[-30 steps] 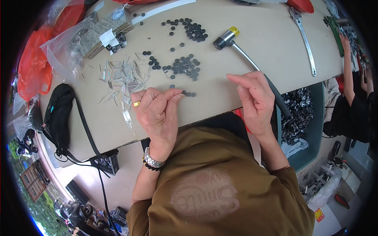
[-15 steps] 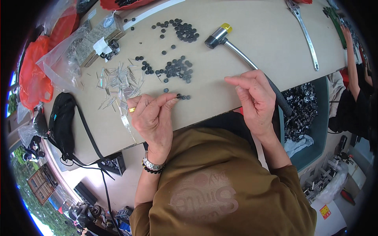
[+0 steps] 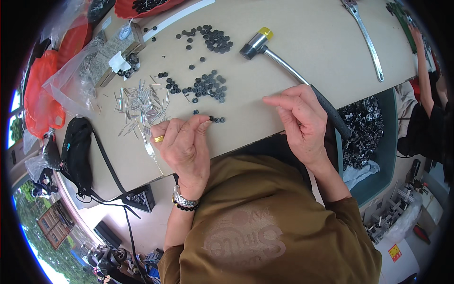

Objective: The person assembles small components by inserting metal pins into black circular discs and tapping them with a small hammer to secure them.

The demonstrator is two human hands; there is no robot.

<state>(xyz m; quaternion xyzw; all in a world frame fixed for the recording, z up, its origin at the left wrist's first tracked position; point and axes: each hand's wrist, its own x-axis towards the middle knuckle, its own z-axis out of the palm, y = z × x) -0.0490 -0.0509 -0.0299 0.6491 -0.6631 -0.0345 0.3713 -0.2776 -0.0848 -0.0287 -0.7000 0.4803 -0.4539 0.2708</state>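
My left hand (image 3: 182, 146), with a ring and a metal watch, pinches a small black wheel (image 3: 211, 118) between thumb and index finger just above the table. Two more small black wheels (image 3: 219, 120) lie right beside those fingertips. Off to the right, my right hand (image 3: 305, 125) hovers over the table edge; its index finger points left, the thumb stands a little apart, and the other fingers curl. Nothing shows in it. Thin metal pins (image 3: 142, 102) are heaped beyond my left hand. Two clusters of black wheels (image 3: 208, 84) lie further up the table.
A mallet (image 3: 257, 43) with a yellow and a black face lies beyond my right hand, its handle reaching past it. An adjustable wrench (image 3: 364, 38) rests far right. A green bin (image 3: 390, 142) of black parts stands right. Left are a black pouch (image 3: 78, 151) and red bags (image 3: 42, 94).
The view has shifted slightly, so table things sit a little further left. My left hand still pinches the wheel. My right hand keeps nearly the same pose.
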